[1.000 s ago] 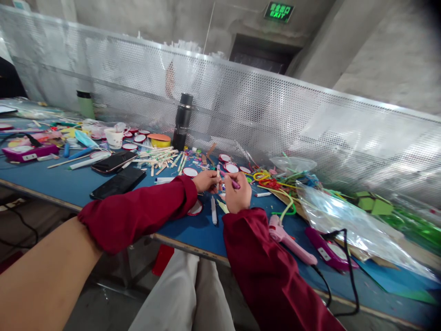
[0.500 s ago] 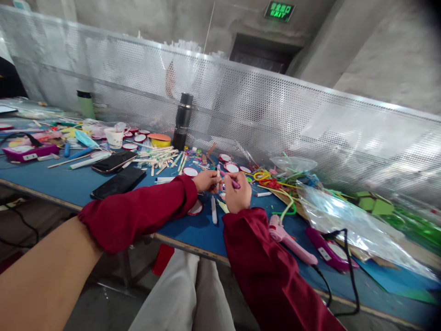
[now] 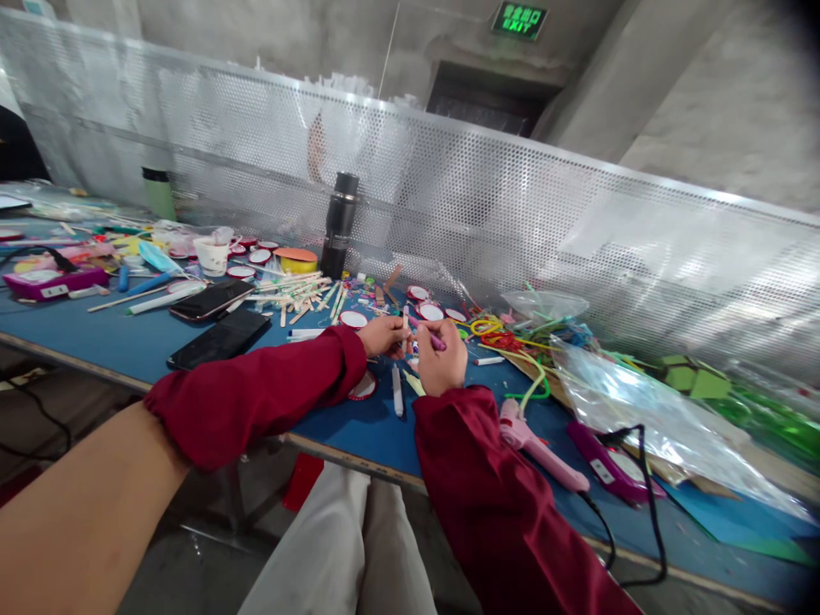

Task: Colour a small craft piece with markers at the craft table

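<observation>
Over the blue table [image 3: 359, 440], my left hand [image 3: 383, 336] pinches a small wooden craft stick [image 3: 406, 323] upright, its top end coloured purple. Close beside it, my right hand [image 3: 443, 359] is closed around a purple marker pen [image 3: 437, 341], with the pen's front end turned toward the stick. Whether the tip touches the stick, I cannot tell. Below the hands lie a white capped marker [image 3: 398, 391] and a pale yellow-green piece [image 3: 415, 382]. A round white disc with a red rim [image 3: 364, 386] sits partly behind my left sleeve.
A pink glue gun [image 3: 544, 453] and a purple power strip [image 3: 612, 465] with a black cable lie at right, near clear plastic bags [image 3: 641, 410]. Two phones [image 3: 219, 337], scattered craft sticks [image 3: 301, 295] and a paper cup [image 3: 212, 255] are at left. A black bottle [image 3: 340, 226] stands behind.
Almost nothing differs. Both hands keep the stick and the marker pen in nearly the same place.
</observation>
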A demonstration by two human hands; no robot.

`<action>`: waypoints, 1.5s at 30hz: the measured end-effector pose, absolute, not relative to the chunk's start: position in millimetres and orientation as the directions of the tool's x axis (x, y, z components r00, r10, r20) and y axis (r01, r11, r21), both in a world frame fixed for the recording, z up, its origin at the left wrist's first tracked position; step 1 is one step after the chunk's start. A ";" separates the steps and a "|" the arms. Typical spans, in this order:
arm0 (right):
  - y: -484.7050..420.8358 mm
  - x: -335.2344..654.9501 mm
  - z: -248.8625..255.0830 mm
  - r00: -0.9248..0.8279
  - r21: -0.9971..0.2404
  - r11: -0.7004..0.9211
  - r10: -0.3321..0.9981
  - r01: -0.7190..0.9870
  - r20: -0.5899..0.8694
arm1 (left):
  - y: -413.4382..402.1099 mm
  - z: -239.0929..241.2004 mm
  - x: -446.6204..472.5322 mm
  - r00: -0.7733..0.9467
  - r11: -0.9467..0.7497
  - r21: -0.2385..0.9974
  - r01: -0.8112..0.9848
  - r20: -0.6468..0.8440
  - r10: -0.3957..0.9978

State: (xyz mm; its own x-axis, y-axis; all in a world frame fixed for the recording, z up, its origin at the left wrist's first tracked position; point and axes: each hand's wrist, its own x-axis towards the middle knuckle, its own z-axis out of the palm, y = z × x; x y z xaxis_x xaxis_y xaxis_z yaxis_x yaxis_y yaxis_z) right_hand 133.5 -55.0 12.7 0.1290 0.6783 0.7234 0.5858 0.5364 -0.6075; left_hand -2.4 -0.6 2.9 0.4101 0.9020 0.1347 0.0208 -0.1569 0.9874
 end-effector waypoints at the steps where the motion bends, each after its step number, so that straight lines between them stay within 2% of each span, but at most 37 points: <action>1: -54.8 133.4 12.6 0.122 -0.607 0.539 0.681 0.584 0.722 | -0.1 2.6 -2.5 0.412 -0.159 0.987 0.018 0.138 0.901; 45: -54.1 133.4 11.4 0.116 -0.586 0.544 0.665 0.601 0.738 | 3.7 0.6 -3.2 0.423 -0.169 0.986 0.016 0.146 0.894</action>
